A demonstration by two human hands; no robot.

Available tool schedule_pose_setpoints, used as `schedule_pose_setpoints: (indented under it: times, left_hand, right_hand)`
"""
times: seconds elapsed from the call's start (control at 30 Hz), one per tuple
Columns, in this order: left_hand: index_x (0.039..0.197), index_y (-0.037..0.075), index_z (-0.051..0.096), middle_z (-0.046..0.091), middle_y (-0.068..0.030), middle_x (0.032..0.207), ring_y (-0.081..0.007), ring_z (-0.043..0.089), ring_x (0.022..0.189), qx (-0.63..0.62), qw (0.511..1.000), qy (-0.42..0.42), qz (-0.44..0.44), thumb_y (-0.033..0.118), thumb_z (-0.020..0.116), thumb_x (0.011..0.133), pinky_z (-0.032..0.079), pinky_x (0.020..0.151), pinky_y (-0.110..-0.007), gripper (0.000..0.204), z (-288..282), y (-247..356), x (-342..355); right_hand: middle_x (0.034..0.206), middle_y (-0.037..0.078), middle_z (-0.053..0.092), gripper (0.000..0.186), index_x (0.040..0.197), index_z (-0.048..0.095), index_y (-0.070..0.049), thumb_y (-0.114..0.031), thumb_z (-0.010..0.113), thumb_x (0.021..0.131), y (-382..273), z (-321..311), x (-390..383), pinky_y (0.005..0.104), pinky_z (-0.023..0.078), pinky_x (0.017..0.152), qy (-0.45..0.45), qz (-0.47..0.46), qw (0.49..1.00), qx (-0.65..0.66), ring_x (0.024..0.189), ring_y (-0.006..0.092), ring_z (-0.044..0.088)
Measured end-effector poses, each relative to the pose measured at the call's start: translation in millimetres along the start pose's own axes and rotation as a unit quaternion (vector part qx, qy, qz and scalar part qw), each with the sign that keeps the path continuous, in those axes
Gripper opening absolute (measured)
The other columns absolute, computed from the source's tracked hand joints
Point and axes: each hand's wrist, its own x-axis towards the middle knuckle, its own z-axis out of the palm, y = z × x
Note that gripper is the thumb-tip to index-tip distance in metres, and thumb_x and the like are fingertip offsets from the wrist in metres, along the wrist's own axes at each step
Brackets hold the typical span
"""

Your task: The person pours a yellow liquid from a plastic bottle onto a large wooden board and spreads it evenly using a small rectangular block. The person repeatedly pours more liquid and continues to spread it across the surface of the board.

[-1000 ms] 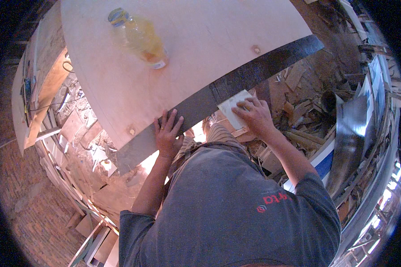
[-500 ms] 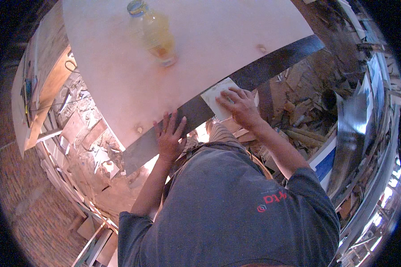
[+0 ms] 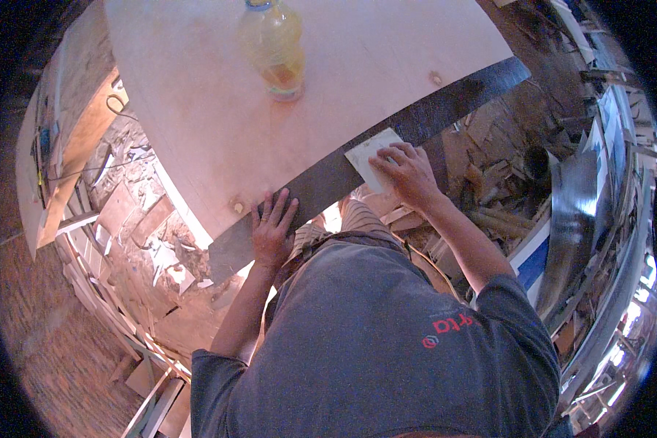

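Note:
A large pale wooden board (image 3: 197,109) lies in front of me, with a dark strip (image 3: 317,186) along its near edge. My left hand (image 3: 272,232) rests flat on that strip, fingers stretched out and slightly apart, fingertips close to the pale surface. Farther right, my right hand (image 3: 409,175) grips the near right side of a thin, pale, flat rectangular piece (image 3: 369,152), with its fingers bent over the top. The piece lies against the dark strip; its material is unclear. My right thumb is hidden.
On the board stands a clear plastic bottle (image 3: 274,47) with yellowish contents and a blue cap. Wood offcuts and scraps (image 3: 164,255) litter the floor at left; more debris and a dark tube (image 3: 539,162) lie at right. A bent metal sheet (image 3: 580,193) stands at far right.
My right hand and the pale piece have shifted slightly right along the dark strip. My left hand has drawn back a little toward me, its fingers closer together. The whole view has also shifted slightly.

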Motion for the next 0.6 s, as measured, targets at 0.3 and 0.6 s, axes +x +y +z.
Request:
schedule_pose_setpoints:
  times: [0.3,0.6]
  left_hand:
    - [0.148,0.02,0.057,0.039,-0.0039,0.167,-0.0321,0.027,0.157,-0.028,1.0,0.01,-0.001,0.01,0.074,0.074,0.015,0.126,-0.064,0.076,2,0,1]
    - [0.147,0.02,0.057,0.04,-0.0043,0.165,-0.0348,0.03,0.156,-0.008,1.0,0.01,0.004,0.01,0.075,0.076,0.016,0.125,-0.064,0.074,3,-1,2]
  right_hand:
    - [0.131,0.001,0.063,0.066,0.13,0.067,-0.025,-0.033,0.087,0.067,-33,-43,-52,0.0495,0.045,0.097,-0.116,0.023,0.992,0.044,0.127,0.0294,0.055]
    - [0.138,0.003,0.06,0.058,0.136,0.065,-0.026,-0.012,0.071,0.08,-66,7,12,0.0508,0.043,0.103,0.031,-0.015,0.999,0.014,0.134,0.0298,0.051]
